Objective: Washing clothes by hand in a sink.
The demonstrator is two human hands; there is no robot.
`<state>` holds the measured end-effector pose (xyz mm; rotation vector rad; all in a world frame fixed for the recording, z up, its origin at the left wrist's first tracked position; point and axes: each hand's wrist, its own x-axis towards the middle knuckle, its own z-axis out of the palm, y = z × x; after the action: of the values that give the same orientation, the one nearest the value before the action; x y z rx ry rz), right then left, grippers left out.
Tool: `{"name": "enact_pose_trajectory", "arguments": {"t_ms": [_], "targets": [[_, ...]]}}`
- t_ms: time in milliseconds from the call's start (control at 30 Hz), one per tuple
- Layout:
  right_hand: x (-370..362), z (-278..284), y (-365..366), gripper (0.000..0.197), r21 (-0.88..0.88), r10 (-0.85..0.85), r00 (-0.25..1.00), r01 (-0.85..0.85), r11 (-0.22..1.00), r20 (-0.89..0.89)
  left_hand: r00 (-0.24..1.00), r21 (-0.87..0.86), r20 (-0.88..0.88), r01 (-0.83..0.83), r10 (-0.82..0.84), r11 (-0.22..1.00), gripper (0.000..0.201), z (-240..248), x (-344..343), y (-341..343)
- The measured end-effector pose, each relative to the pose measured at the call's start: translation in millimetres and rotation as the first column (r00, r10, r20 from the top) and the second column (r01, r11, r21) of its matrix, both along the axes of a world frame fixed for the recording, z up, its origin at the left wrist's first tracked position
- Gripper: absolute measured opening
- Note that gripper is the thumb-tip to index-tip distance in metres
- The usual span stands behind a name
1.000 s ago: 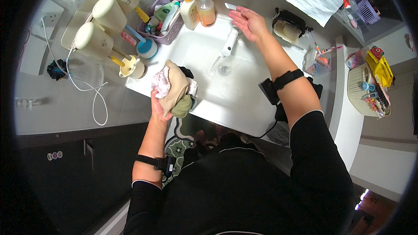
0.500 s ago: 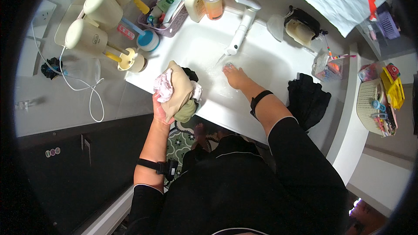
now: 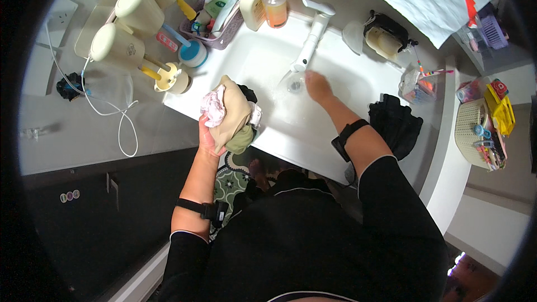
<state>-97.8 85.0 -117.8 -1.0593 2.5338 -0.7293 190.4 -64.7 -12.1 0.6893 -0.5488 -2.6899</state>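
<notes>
My left hand [image 3: 211, 134] is closed around a bundle of crumpled clothes [image 3: 230, 113] over the sink's left front edge. Beige, pale pink, olive green and black cloth show in it. Inside the white sink [image 3: 349, 117], my right hand [image 3: 319, 86] is raised just right of the round drain [image 3: 295, 83]. Motion smears its fingers, so their shape and anything between them cannot be made out. Water runs from the white faucet [image 3: 309, 47] beside that hand. On the counter right of the sink lies a folded black garment [image 3: 395, 126].
A purple basket [image 3: 226, 36], a yellow-topped pump bottle [image 3: 253, 8] and an orange liquid bottle [image 3: 275, 8] line the back left. Cream cups [image 3: 117, 47] hang on the left wall. A soap holder [image 3: 385, 38] and toothbrush cup [image 3: 418, 85] stand at right.
My right hand has moved rightward and up off the drain, which now shows. My left hand stays with the clothes bundle.
</notes>
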Motion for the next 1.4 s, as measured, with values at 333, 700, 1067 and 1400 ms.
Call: {"name": "enact_pose_trajectory", "arguments": {"t_ms": [333,700,1067,1400], "targets": [[-23,148,-37,0.053,-0.277,-0.056,0.899,-0.074,0.958,-0.435,0.981,-0.019,-0.14,0.135,-0.137,0.991,0.066,7,-16,-13],[8,57,-11,0.017,-0.421,-0.241,0.678,0.654,0.629,0.694,0.993,-0.024,-0.056,0.104,-0.105,0.994,0.067,17,-18,-35],[16,111,-35,0.061,-0.223,-0.065,0.353,0.712,0.666,0.933,0.997,-0.042,-0.053,0.051,-0.053,0.998,0.066,17,4,-42],[26,88,-61,0.031,-0.302,-0.193,0.535,0.699,0.648,0.823,0.996,-0.016,-0.08,0.031,-0.032,0.999,0.062,18,19,-41]]}}
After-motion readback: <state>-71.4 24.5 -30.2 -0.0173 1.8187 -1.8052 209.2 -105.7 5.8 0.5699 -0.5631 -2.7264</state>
